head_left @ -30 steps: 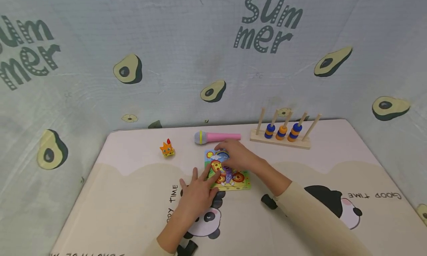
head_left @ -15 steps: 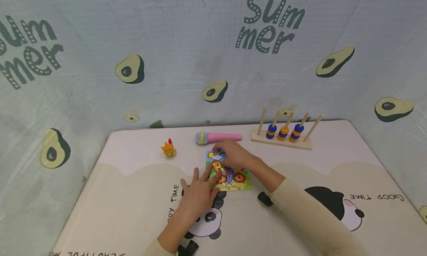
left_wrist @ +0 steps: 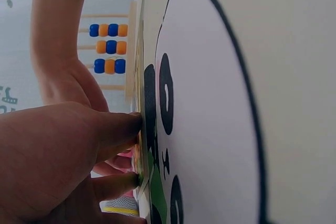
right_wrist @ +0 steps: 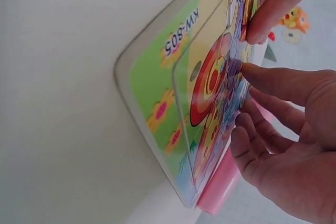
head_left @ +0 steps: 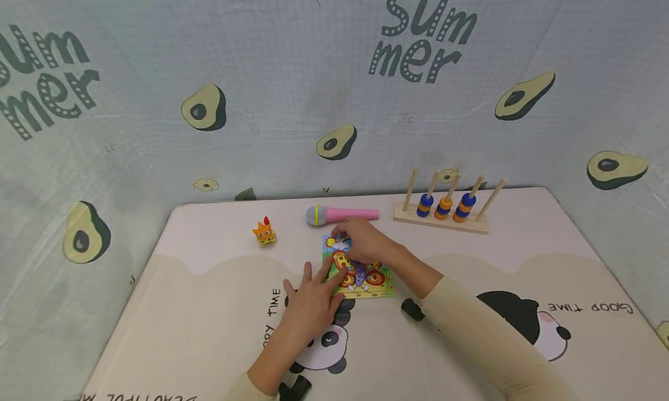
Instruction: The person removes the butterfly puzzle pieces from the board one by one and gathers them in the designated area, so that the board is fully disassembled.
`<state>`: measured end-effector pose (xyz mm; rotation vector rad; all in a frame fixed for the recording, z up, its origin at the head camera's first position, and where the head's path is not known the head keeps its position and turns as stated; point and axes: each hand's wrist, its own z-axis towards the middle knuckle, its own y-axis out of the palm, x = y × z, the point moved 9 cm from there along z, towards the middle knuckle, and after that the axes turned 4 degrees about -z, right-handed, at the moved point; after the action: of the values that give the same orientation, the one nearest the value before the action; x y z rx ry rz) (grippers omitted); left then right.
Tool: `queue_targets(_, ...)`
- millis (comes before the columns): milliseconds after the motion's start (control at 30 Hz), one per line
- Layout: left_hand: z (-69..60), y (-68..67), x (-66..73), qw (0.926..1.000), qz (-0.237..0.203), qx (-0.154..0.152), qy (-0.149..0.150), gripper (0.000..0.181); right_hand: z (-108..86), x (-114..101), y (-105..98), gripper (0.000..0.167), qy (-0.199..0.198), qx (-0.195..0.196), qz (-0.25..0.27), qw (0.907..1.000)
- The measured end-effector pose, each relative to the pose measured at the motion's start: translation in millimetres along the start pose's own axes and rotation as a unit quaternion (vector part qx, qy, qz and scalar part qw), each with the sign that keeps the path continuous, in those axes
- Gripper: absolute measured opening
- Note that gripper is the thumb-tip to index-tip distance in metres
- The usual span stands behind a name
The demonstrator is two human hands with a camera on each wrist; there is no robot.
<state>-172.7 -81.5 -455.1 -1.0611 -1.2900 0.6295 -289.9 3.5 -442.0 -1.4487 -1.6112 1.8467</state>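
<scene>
"Looking through the head camera from my faraway seat, I see two bare hands at a butterfly puzzle (head_left: 359,277). It lies flat near the middle of the table (head_left: 183,308)."

"How is the left hand (head_left: 310,308)?"

"Its fingers are straight and spread wide. Some of them rest on the left side of the puzzle, and it grips nothing."

"And the right hand (head_left: 368,241)?"

"It is over the far part of the puzzle, with its fingers bent down. Just past it is a toy microphone (head_left: 337,215), pink with a gray head and a yellow ring."

"What else can you see there?"

"On the left sits a little orange toy (head_left: 264,235) with a red tip. On the right I see a bead rack (head_left: 441,224) with five sticks. Three hold blue and orange beads (head_left: 444,203). Behind is a cloth wall (head_left: 272,128) with avocados on it."

"Now the left wrist camera?"

"I see the puzzle from its side, very thin. The left thumb is at its edge. Beside it is a panda face (left_wrist: 210,87) printed on the table."

"And the right wrist camera?"

"The puzzle looks big here. Its green corner says KW-805. The right hand's fingertips are at the picture, but I cannot tell if they pinch a piece or only press. The pink microphone handle peeks out behind."
</scene>
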Motion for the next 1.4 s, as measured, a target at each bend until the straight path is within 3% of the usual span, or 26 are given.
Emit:
queue_targets(600,-2.2,-0.3,1.8,0.9999,0.004,0.009,0.01,0.05,3.5,1.4,-0.5,0.046,0.009,0.01,0.004,0.9999)
queue_targets(1100,-2.1,1.5,0.1,1.0,-0.002,0.009,0.003,0.05,5.9,5.1,-0.9,0.043,0.032,0.023,0.031,0.9987)
queue_targets(1400,-1.6,2.6,-0.2,1.0,-0.004,0.001,-0.005,0.05,5.4,1.4,-2.5,0.039,0.034,0.03,0.021,0.9988)
